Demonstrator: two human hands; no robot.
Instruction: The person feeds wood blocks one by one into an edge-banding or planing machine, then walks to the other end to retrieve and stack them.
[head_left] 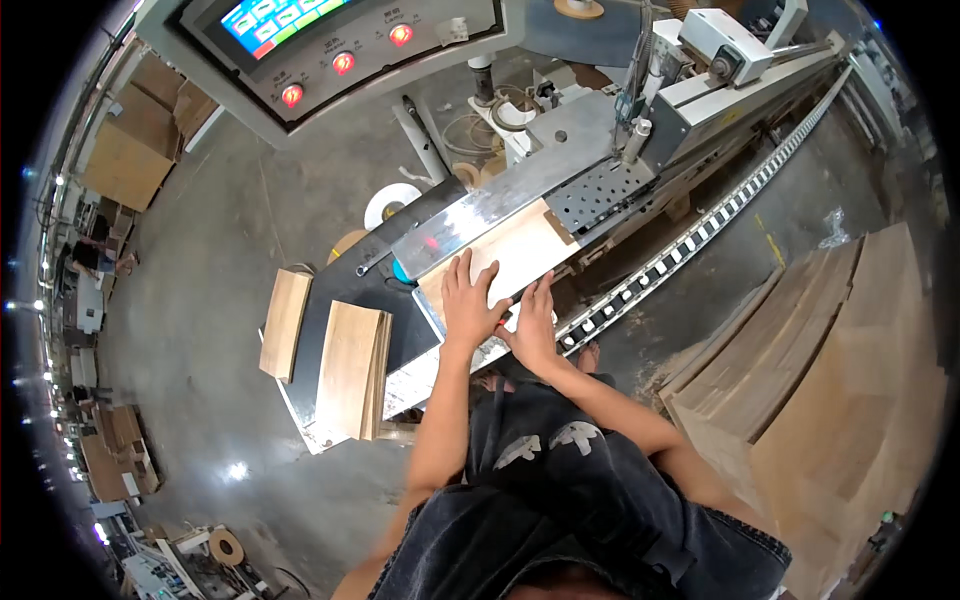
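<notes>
The left hand (470,308), fingers spread, rests on the left end of a wooden board (525,247) lying left of a perforated metal plate (602,197); the right hand (533,333), fingers extended, is at its near edge.

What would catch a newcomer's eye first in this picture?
Probably the control panel at upper left, with its bright screen and three glowing red buttons. Near the centre, the left hand rests on a pale wooden board, the right hand at its near edge. Large brown wooden sheets lie at lower right.
</notes>
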